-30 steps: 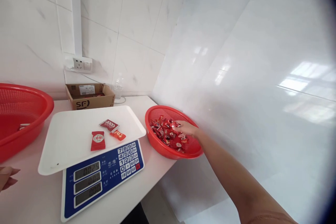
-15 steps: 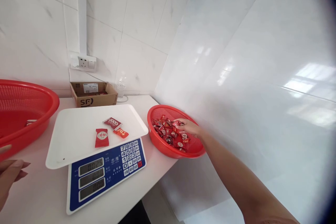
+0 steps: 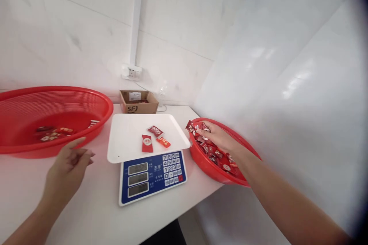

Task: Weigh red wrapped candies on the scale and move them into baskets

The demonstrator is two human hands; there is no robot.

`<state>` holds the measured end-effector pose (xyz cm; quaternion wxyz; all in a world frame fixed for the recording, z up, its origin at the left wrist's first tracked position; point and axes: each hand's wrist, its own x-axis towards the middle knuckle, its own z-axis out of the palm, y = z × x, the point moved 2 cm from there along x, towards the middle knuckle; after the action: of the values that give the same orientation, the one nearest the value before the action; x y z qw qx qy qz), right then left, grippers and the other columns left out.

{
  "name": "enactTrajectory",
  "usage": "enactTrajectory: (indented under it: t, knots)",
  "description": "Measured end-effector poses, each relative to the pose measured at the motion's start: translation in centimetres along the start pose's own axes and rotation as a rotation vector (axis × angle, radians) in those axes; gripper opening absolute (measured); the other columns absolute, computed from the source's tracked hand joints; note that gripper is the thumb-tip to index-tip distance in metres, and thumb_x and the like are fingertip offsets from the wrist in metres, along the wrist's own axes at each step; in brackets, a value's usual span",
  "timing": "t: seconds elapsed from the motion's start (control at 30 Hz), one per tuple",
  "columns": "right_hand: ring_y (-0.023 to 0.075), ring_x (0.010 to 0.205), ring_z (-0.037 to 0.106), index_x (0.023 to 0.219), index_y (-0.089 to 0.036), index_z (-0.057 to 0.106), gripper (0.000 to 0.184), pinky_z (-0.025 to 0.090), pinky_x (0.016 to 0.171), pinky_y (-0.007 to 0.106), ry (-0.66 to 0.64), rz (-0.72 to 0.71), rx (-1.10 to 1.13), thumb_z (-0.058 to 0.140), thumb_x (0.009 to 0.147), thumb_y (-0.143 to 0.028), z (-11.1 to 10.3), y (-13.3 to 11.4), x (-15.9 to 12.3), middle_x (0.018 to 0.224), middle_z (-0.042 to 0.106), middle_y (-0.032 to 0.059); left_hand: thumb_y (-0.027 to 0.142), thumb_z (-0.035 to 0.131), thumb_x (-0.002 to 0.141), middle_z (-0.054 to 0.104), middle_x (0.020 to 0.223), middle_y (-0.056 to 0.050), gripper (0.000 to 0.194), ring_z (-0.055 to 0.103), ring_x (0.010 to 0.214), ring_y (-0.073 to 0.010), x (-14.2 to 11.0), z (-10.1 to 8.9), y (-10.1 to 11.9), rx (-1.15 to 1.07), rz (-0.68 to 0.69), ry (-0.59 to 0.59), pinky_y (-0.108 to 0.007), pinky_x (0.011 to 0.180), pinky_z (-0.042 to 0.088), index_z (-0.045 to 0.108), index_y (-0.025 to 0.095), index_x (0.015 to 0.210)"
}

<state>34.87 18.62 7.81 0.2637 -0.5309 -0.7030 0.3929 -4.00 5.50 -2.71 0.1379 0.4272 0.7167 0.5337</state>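
My right hand is closed on a few small red wrapped snacks at the left rim of the right red basket. More red packets lie below it in that basket. My left hand hovers over the table in front of the left basket, index finger stretched out, the others loosely bent, nothing visible in it. Between the hands stands a digital scale with a white tray. Three wrapped packets lie on the tray: a dark red one, an orange one and a red one.
A larger red basket with several packets inside stands at the left. Behind the scale is a small cardboard box, near a wall socket. A wall closes off the right side; the table's front edge runs below the scale.
My view has turned left. My right hand has lifted from the pile to the basket's left rim, bringing packets with it. More of my left hand now shows.
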Motion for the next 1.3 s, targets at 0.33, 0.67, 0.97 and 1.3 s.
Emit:
enactTrajectory:
  t: [0.33, 0.67, 0.97, 1.3]
  knots:
    - [0.0128, 0.062, 0.061, 0.083, -0.019, 0.054, 0.026, 0.049, 0.056, 0.023, -0.342, -0.057, -0.148, 0.063, 0.077, -0.043, 9.4, -5.4, 3.3, 0.078, 0.065, 0.0024, 0.046, 0.051, 0.073, 0.061, 0.077, 0.001, 0.046, 0.062, 0.070, -0.0180, -0.6, -0.2, 1.0, -0.100, -0.061, -0.062, -0.035, 0.075, 0.051, 0.046, 0.027, 0.115]
    - [0.0150, 0.077, 0.063, 0.083, -0.018, 0.055, 0.018, 0.050, 0.059, 0.021, -0.130, -0.016, -0.228, 0.063, 0.078, -0.034, 7.5, -4.1, 3.8, 0.085, 0.066, 0.0045, 0.048, 0.050, 0.074, 0.061, 0.078, 0.002, 0.045, 0.062, 0.072, -0.0185, -0.7, -0.1, 0.9, -0.095, -0.032, -0.093, -0.035, 0.074, 0.050, 0.046, 0.029, 0.115]
    - [0.0161, 0.077, 0.063, 0.086, -0.019, 0.055, 0.027, 0.051, 0.061, 0.024, -0.243, -0.009, -0.077, 0.064, 0.075, -0.042, 10.1, -4.6, 3.1, 0.089, 0.065, 0.0026, 0.048, 0.050, 0.074, 0.061, 0.078, 0.002, 0.045, 0.062, 0.072, -0.0188, -0.6, 0.0, 0.8, -0.067, -0.043, -0.093, -0.034, 0.072, 0.051, 0.047, 0.028, 0.114]
    - [0.0148, 0.078, 0.062, 0.085, -0.019, 0.056, 0.021, 0.051, 0.059, 0.021, -0.186, 0.045, -0.135, 0.065, 0.077, -0.036, 9.0, -4.5, 3.0, 0.091, 0.064, 0.0037, 0.048, 0.049, 0.075, 0.062, 0.079, 0.001, 0.044, 0.063, 0.072, -0.0190, -0.6, 0.0, 0.3, -0.055, -0.005, -0.099, -0.034, 0.070, 0.051, 0.046, 0.028, 0.113]
